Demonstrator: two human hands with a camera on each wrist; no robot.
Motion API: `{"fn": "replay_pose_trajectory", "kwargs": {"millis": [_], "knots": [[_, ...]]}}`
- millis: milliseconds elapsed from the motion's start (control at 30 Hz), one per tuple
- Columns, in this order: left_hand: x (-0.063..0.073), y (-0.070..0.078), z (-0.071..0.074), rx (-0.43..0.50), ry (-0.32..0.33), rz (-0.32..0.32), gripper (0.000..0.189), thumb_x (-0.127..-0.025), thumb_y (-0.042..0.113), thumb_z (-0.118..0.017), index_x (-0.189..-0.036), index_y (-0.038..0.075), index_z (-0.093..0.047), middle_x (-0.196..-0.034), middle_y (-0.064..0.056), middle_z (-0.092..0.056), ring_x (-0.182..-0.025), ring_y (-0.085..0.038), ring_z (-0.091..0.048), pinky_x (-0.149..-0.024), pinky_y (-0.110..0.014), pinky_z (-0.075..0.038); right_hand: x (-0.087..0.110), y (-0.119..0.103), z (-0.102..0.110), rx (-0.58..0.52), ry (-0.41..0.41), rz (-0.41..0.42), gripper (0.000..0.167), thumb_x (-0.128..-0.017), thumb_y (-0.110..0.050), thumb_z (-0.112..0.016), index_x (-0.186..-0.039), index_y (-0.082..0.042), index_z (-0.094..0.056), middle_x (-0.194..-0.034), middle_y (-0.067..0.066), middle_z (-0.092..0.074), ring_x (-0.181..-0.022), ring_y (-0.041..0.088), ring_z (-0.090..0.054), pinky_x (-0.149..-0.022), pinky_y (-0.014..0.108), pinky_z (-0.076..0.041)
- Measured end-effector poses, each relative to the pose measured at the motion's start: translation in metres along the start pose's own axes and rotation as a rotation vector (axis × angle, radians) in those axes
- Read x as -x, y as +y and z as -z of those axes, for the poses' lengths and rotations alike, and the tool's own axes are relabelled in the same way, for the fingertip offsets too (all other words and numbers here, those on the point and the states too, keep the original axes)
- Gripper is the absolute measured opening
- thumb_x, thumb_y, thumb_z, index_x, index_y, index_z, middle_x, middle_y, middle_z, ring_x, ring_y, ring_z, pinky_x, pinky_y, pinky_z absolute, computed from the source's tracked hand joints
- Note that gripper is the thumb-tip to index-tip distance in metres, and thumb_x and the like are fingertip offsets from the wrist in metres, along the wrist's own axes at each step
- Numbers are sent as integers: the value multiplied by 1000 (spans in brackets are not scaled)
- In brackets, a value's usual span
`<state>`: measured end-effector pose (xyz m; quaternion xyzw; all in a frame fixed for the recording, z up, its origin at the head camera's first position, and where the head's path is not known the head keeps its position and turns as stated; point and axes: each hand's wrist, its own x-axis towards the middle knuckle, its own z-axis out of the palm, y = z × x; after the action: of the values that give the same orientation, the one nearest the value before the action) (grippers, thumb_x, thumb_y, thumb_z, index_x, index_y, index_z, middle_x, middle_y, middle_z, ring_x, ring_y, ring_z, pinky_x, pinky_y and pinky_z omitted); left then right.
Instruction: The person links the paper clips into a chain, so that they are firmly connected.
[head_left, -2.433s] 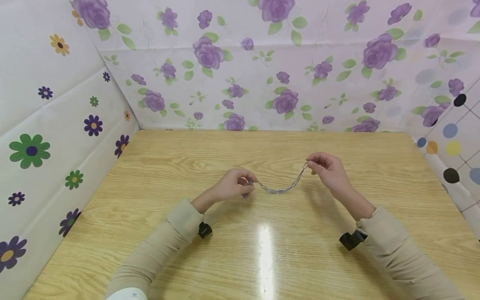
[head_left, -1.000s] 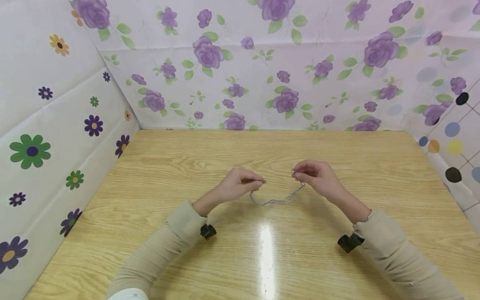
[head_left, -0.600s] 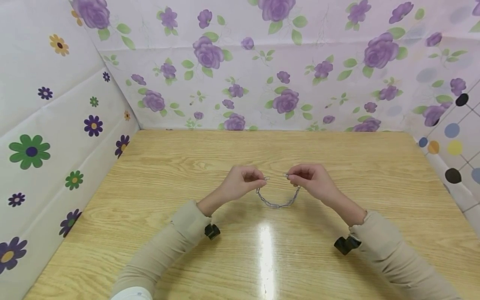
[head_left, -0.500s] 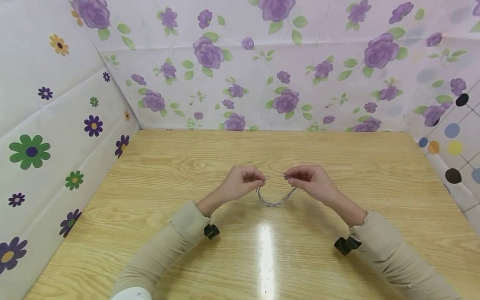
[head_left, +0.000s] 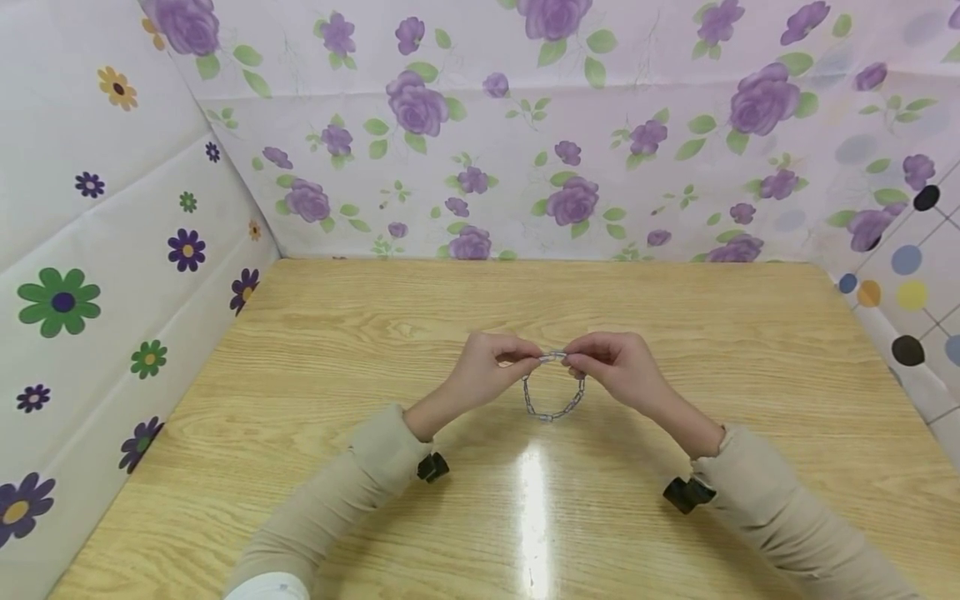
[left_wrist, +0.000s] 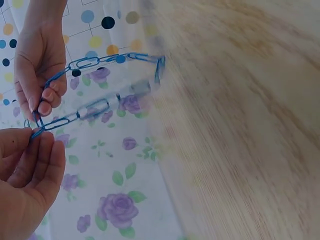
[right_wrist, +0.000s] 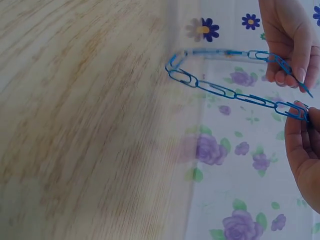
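Observation:
A chain of blue paper clips (head_left: 546, 417) hangs in a loop between my two hands over the table, its ends meeting at the fingertips in the head view. My left hand (head_left: 487, 371) pinches one end between thumb and fingers. Opposite it, my right hand (head_left: 622, 371) pinches the other end clip. In the left wrist view the chain (left_wrist: 94, 109) droops away from both hands, and the fingertips of the two hands are close together. The right wrist view shows the linked clips (right_wrist: 215, 89) running to the right hand (right_wrist: 305, 155), with the left hand (right_wrist: 290, 45) beyond.
A wood-grain table (head_left: 375, 317) lies below. Behind it stands a wall covering with purple roses (head_left: 416, 104); a flowered sheet (head_left: 63, 300) is on the left and a dotted one (head_left: 911, 296) on the right. Black wrist cameras (head_left: 432, 467) sit at both cuffs.
My hands have come together from well apart, so the chain has gone from a shallow sag to a nearly closed loop. The end clips now meet between the fingertips.

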<state>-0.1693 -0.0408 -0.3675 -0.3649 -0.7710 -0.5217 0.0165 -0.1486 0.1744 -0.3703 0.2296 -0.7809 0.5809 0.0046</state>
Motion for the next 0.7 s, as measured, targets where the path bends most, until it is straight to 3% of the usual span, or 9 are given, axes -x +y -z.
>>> {"fn": "replay_pose_trajectory", "kwargs": {"millis": [200, 400, 533, 700], "knots": [[-1, 3, -3, -25, 14, 8, 6, -80, -3, -65, -86, -5, -66, -83, -13, -67, -72, -15, -64, -66, -21, -51, 0, 1, -5, 1, 18, 36, 8, -85, 1, -60, -89, 6, -65, -78, 15, -64, -66, 20, -62, -60, 25, -51], [-1, 4, -3, -87, 27, -50, 4, -81, -4, -64, -84, -5, -66, -80, -12, -67, -71, -16, -64, -67, -19, -50, 0, -2, -9, 6, 18, 31, 6, -85, 0, -60, -87, 4, -65, -75, 14, -64, -63, 14, -60, -58, 25, -51], [0, 3, -3, -142, 28, -89, 4, -81, -4, -62, -83, -5, -66, -79, -12, -67, -70, -16, -64, -67, -18, -50, 1, -3, -11, 14, 21, 29, 6, -86, 0, -60, -86, 3, -64, -74, 13, -64, -64, 14, -60, -58, 25, -50], [2, 2, 0, -201, 49, -84, 5, -80, -6, -61, -81, -3, -65, -76, -10, -67, -68, -16, -63, -66, -17, -49, 2, -3, -10, 5, 26, 29, 7, -87, 0, -58, -86, 4, -63, -74, 15, -63, -63, 18, -59, -57, 24, -49]]}}
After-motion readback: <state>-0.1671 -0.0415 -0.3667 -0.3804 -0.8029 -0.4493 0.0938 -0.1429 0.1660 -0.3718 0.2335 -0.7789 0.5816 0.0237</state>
